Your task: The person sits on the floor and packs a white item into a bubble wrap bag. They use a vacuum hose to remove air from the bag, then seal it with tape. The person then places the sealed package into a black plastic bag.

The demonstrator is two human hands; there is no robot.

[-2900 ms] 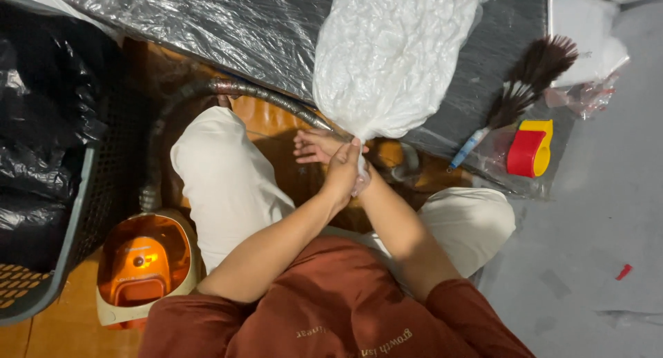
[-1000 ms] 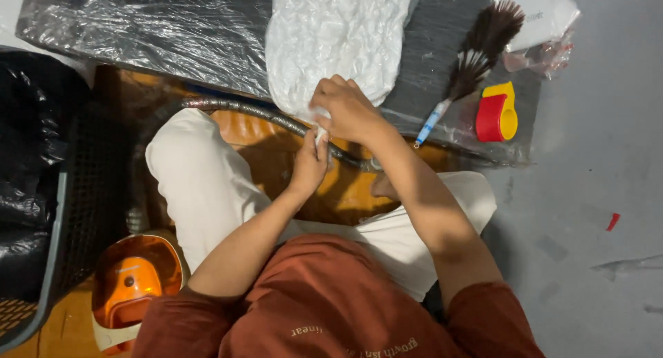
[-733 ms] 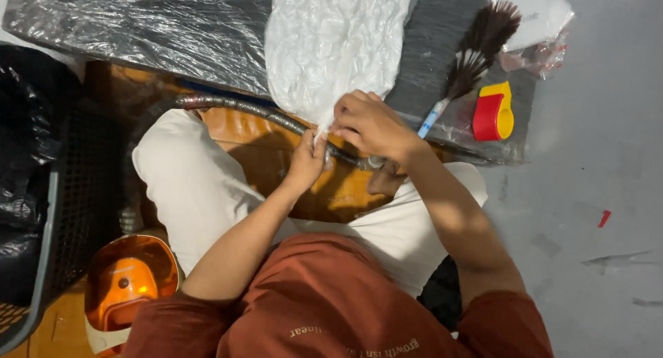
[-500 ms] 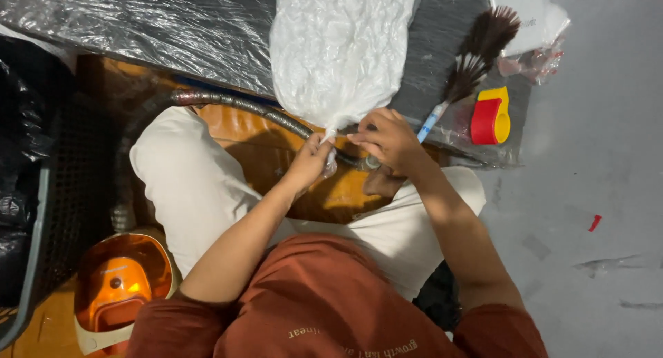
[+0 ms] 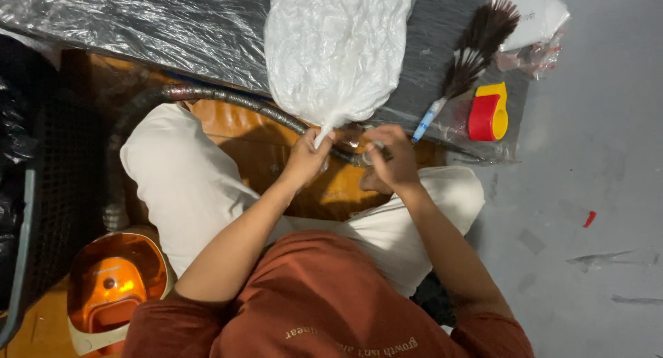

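Note:
A bulging white plastic bag (image 5: 335,51) lies on a black plastic-covered surface (image 5: 145,26), its twisted neck pointing toward me. My left hand (image 5: 304,161) pinches that twisted neck shut. My right hand (image 5: 387,161) sits just to the right, fingers curled around something small and pale near the grey ribbed hose (image 5: 235,102); what it holds is unclear. My knees in cream trousers (image 5: 179,182) spread below both hands.
A feather duster (image 5: 469,61) and a red-and-yellow tape dispenser (image 5: 489,113) lie right of the bag. An orange vacuum cleaner (image 5: 114,285) sits at lower left beside a black basket (image 5: 48,178). Grey floor (image 5: 594,192) spreads to the right.
My right hand came down from the bag's neck to the right, beside the hose. The left hand stays pinching the neck. The view shifted slightly.

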